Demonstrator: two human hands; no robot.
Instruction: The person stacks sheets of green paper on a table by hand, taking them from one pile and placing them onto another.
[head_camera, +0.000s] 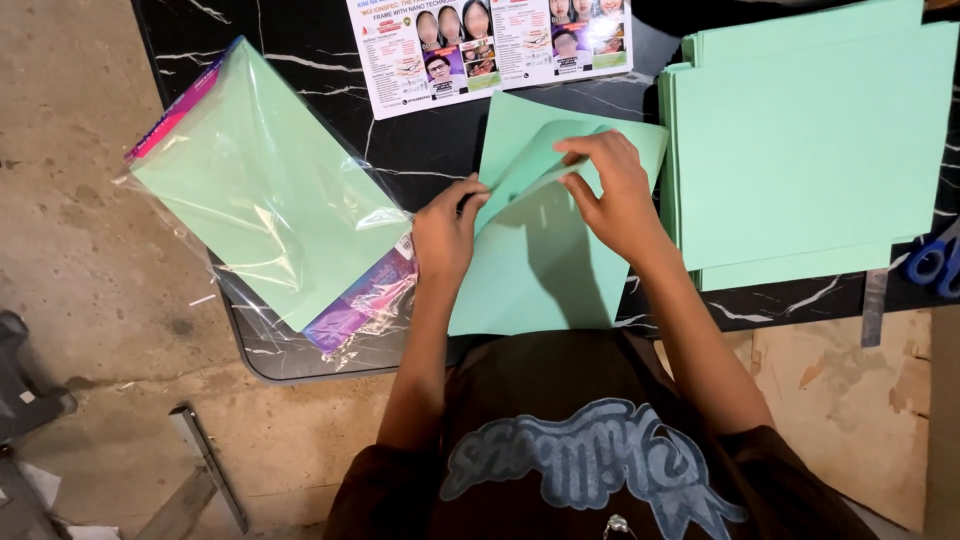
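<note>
Head view, looking straight down: a mint-green sheet of paper (540, 270) lies flat on the black marbled surface (300, 40), right in front of the person. The left hand (445, 232) sits at the sheet's left edge, fingers curled in and pinching the paper where the fold begins. The right hand (612, 190) is up at the top, thumb and fingers closed lightly on the corner flap (530, 160), which is bent over and lifted off the sheet, curving toward the left hand. So both hands have hold of that one sheet.

Just right of it, a tall stack of the same green paper (810, 150) rests squared on the surface, near but apart. To the left, a clear plastic bag of green sheets (260, 190) lies tilted, hanging over the surface's edge. A printed flyer with photos (490, 45) sits beyond the sheet. At far right, blue scissor handles (935, 262) peek in.
</note>
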